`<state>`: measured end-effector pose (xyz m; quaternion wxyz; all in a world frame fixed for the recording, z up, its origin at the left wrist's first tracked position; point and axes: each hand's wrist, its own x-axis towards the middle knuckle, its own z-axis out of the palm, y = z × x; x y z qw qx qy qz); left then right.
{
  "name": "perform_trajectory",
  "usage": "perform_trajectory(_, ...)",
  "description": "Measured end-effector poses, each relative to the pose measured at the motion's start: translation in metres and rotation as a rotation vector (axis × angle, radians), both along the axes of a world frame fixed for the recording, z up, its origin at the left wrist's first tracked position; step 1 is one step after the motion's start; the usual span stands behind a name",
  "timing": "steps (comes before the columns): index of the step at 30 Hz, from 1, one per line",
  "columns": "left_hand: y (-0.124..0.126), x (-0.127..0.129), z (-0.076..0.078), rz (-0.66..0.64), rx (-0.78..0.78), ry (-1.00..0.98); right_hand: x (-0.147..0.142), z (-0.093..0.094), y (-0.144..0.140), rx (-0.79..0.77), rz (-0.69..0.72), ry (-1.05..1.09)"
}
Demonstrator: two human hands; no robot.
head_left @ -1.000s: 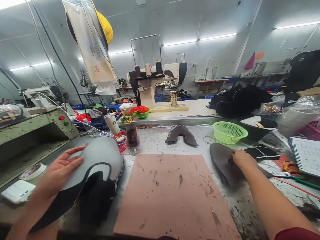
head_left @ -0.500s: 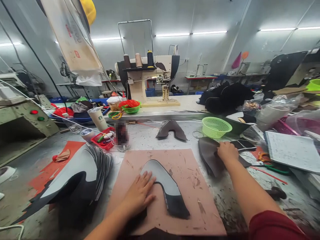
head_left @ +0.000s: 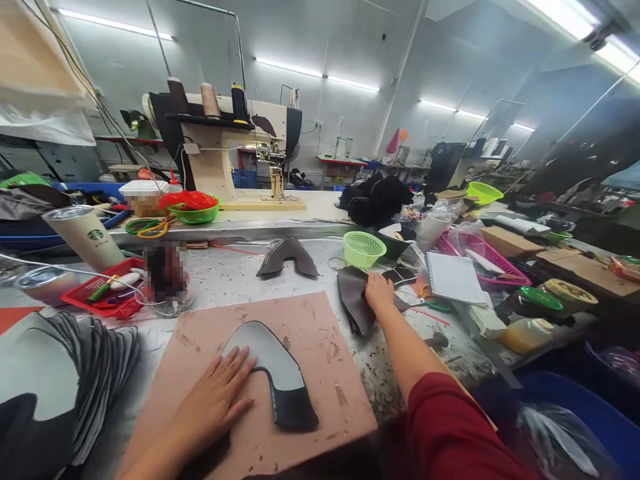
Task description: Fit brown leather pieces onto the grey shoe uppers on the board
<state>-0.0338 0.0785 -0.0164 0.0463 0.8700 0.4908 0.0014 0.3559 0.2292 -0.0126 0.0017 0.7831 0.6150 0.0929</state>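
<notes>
My left hand (head_left: 217, 397) lies flat with fingers spread on the left side of a curved shoe upper piece (head_left: 280, 363), light grey at the toe and black at the end. That piece rests on a pinkish board (head_left: 320, 327). At the right, my right hand (head_left: 380, 291) is closed over the inner edge of a dark brown shoe upper piece (head_left: 353, 297), its fingertips partly hidden. Beyond the board stands a small pile of brown curved upper pieces (head_left: 287, 257). A thick stack of grey and black upper pieces (head_left: 100, 373) is on the left.
A green basket (head_left: 364, 250), a phone (head_left: 400, 275) and a notebook (head_left: 456, 277) lie around my right hand. A hammer (head_left: 436, 341) is close to my right forearm. At the back left are a red tray (head_left: 105, 293) and a cup (head_left: 85, 233). A sewing machine (head_left: 215, 147) stands behind.
My view has turned to the right, so everything appears shifted left. Both hands stay at the same pieces, with no clear movement of either piece.
</notes>
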Motion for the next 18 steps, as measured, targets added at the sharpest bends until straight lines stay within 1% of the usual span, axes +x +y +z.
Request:
perform_trajectory(4,-0.004,-0.001,0.0,-0.002,0.027,-0.016,-0.001,0.003,-0.002,-0.044,-0.002,0.05)
perform_trajectory(8,-0.012,0.001,0.004,0.015,-0.055,-0.045,-0.001,0.003,0.001,-0.093,0.011,0.112)
perform_trajectory(12,-0.018,0.002,0.009,0.059,-0.146,-0.077,-0.005,0.002,0.016,-0.116,0.062,0.147)
perform_trajectory(15,-0.021,0.002,0.012,0.07,-0.167,-0.096,-0.012,0.002,0.026,-0.13,0.068,0.148)
perform_trajectory(18,-0.021,0.002,0.013,0.071,-0.177,-0.102,-0.018,0.001,0.028,-0.122,0.045,0.136)
